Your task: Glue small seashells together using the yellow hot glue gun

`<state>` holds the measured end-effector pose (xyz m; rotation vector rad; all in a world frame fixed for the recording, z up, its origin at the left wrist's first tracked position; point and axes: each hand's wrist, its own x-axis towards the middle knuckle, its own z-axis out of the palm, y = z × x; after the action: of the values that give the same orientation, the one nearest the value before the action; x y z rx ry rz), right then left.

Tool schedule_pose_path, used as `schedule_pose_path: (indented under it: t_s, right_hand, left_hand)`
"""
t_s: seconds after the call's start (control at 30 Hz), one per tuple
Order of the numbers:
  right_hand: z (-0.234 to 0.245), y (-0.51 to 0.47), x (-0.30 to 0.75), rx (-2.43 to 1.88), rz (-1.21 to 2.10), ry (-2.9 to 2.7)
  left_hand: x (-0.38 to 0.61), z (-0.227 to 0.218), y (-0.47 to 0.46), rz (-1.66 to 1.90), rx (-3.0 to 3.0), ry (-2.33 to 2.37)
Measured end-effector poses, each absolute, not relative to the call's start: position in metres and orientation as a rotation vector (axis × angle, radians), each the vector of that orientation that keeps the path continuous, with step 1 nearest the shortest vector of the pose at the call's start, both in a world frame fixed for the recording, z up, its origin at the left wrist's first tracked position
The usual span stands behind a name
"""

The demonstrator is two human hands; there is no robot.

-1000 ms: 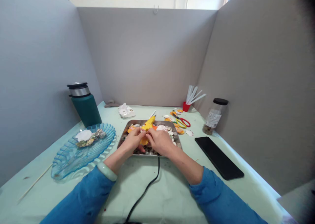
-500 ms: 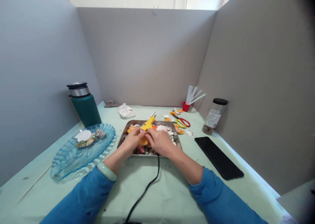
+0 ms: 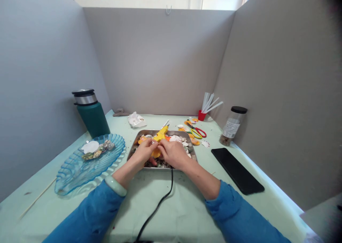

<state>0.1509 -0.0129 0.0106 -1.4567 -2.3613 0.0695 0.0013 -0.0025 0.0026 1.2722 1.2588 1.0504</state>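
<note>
Both hands meet above a metal tray point(image 3: 162, 169) filled with shells. My left hand point(image 3: 144, 153) is closed, its thumb and fingers pinched near a tiny whitish piece I cannot make out clearly. My right hand point(image 3: 173, 153) is closed too, its fingertips touching or almost touching those of the left; what they hold, if anything, is hidden. A yellow hot glue gun point(image 3: 161, 133) lies across the tray just behind the fingers, partly covered by them, nozzle pointing away. Its black cord point(image 3: 166, 196) runs over the front rim toward me. White shells point(image 3: 176, 139) show at the tray's right side.
A blue glass dish point(image 3: 80, 179) with shells and a green bottle point(image 3: 92, 118) stand left. Right are a black phone point(image 3: 236, 171), a jar point(image 3: 232, 129), scissors point(image 3: 197, 132) and a red cup point(image 3: 202, 115) of glue sticks. Grey panels point(image 3: 160, 61) enclose the table.
</note>
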Motion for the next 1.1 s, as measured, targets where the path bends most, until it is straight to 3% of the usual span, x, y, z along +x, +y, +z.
schedule_pose_path:
  t_s: [1.1]
  right_hand:
    - [0.0094,-0.0119,0.1513,-1.46,0.065,-2.378]
  left_hand:
    - [0.0005,0.0013,-0.0027,1.033,1.315,1.27]
